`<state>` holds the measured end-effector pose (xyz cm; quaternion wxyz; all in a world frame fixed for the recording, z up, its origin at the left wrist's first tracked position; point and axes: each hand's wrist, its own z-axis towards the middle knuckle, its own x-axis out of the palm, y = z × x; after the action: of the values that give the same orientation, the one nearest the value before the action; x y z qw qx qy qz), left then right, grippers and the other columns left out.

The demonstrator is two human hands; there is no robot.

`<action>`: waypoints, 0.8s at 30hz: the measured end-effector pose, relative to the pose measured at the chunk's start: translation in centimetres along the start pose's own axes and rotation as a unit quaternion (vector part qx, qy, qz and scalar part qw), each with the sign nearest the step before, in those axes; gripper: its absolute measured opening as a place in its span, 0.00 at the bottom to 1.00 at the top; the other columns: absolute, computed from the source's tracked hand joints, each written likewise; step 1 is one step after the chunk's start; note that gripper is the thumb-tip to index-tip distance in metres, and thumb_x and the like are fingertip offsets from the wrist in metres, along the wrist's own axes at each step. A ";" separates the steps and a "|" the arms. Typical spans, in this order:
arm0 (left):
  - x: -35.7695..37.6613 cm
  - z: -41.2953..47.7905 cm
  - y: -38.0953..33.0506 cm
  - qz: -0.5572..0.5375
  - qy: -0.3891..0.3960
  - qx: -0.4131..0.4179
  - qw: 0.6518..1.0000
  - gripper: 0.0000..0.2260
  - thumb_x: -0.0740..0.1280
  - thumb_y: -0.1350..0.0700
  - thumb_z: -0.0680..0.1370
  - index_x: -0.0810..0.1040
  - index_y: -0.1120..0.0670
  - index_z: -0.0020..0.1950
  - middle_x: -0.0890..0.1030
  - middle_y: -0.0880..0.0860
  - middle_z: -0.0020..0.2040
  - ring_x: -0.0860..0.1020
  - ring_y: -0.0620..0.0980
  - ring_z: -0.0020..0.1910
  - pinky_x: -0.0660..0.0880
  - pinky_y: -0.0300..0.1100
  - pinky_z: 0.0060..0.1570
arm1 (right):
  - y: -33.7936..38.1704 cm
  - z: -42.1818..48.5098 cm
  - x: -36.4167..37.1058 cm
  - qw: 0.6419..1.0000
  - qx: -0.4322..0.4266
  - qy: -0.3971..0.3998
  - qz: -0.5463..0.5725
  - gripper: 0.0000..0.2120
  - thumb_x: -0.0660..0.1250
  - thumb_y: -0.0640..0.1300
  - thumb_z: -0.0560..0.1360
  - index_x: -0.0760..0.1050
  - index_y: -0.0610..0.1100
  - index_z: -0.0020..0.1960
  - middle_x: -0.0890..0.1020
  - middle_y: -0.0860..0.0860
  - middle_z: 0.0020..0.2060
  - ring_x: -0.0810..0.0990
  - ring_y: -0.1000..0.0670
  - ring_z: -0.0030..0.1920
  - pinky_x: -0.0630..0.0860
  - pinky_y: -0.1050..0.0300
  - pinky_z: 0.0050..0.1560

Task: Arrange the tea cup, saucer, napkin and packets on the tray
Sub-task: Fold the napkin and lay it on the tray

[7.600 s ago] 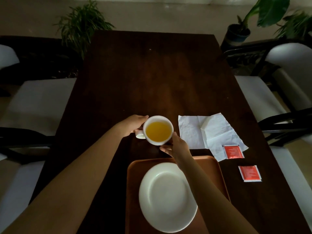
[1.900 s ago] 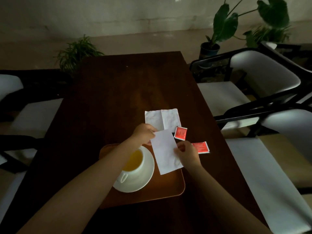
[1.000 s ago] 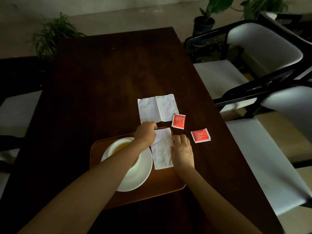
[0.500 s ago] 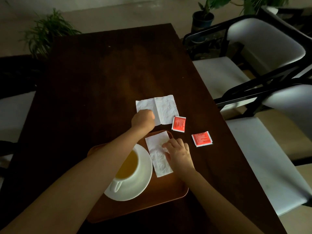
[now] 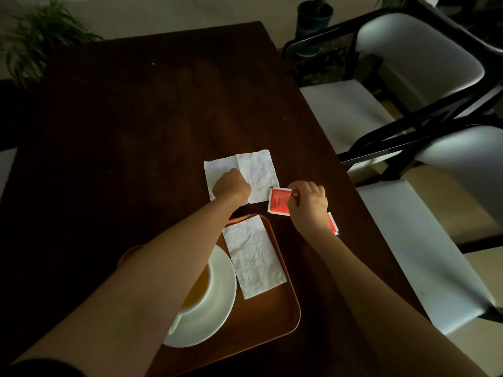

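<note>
Closest to me I've got the orange-brown rectangular tray (image 5: 275, 319) sitting on the dark wooden table (image 5: 141, 110). On its left half is the round white saucer (image 5: 217, 300) with the white tea cup (image 5: 200, 300) of amber tea on it, and my left forearm crosses right over the cup, so I only see a sliver of rim and liquid. Just right of the saucer, a folded white paper napkin (image 5: 254, 257) lies flat on the tray, its far end reaching the tray's far rim.

Beyond the tray, my left hand (image 5: 231, 186) is curled into a loose fist, knuckles down on a second, unfolded white napkin (image 5: 258, 172) lying on the table; whether the fingers pinch the paper, I cannot tell. To the right, my right hand (image 5: 309, 202) is narrowed to a pinch, fingertips closed on the far right corner of a small red square packet (image 5: 279, 201) just beside that napkin's near right corner. A second red packet (image 5: 332, 224) pokes out from under my right wrist, mostly hidden.

Right of the table stand two white-cushioned chairs with black frames (image 5: 408, 104). Far off, a leafy green potted plant (image 5: 35, 36) at far left and a dark plant pot (image 5: 314, 16) at the far right.
</note>
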<state>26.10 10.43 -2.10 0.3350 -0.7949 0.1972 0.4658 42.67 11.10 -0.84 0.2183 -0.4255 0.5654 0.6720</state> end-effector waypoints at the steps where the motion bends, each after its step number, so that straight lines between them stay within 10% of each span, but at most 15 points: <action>1: 0.1 0.1 0.0 -0.006 -0.002 -0.007 1.000 0.06 0.62 0.60 0.77 0.75 0.60 0.52 0.79 0.56 0.44 0.80 0.54 0.43 0.67 0.39 0.27 | 0.0 0.4 -0.1 1.000 0.003 0.000 -0.001 0.14 0.60 0.36 0.74 0.74 0.40 0.58 0.78 0.42 0.56 0.71 0.41 0.57 0.70 0.46 0.57; 8: -2.4 -0.6 -0.4 -0.180 -0.040 0.001 0.983 0.09 0.62 0.56 0.77 0.77 0.60 0.51 0.80 0.58 0.52 0.80 0.53 0.46 0.73 0.37 0.33 | 0.5 0.8 -0.4 0.997 0.028 0.009 0.072 0.14 0.59 0.34 0.75 0.74 0.39 0.59 0.79 0.42 0.55 0.72 0.42 0.58 0.70 0.54 0.55; 11: -4.9 -2.3 -0.1 -0.265 -0.041 0.078 0.960 0.02 0.63 0.54 0.76 0.74 0.51 0.44 0.77 0.48 0.42 0.74 0.42 0.36 0.66 0.32 0.30 | 1.9 1.2 -1.7 0.990 0.029 0.009 0.136 0.13 0.59 0.38 0.77 0.73 0.40 0.61 0.80 0.43 0.55 0.74 0.42 0.59 0.72 0.54 0.55; 19: -12.9 -7.0 1.0 -0.139 0.068 0.320 0.935 0.11 0.64 0.59 0.74 0.68 0.45 0.34 0.71 0.46 0.30 0.70 0.40 0.29 0.65 0.36 0.34 | 7.7 3.5 -8.6 0.951 -0.295 0.091 0.014 0.26 0.67 0.45 0.73 0.65 0.51 0.69 0.64 0.51 0.72 0.57 0.45 0.72 0.56 0.50 0.66; 24: -14.9 -8.7 2.2 -0.244 0.122 0.323 0.906 0.06 0.65 0.56 0.74 0.77 0.44 0.40 0.79 0.38 0.34 0.76 0.33 0.35 0.73 0.28 0.36 | 9.0 1.8 -10.0 0.950 -0.266 0.150 0.067 0.05 0.66 0.46 0.74 0.77 0.45 0.46 0.79 0.52 0.45 0.75 0.49 0.50 0.71 0.58 0.45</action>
<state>22.75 2.69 13.11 0.6500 -0.7170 0.1764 0.1798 40.51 12.23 12.51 -0.0361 -0.5249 0.4196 0.7397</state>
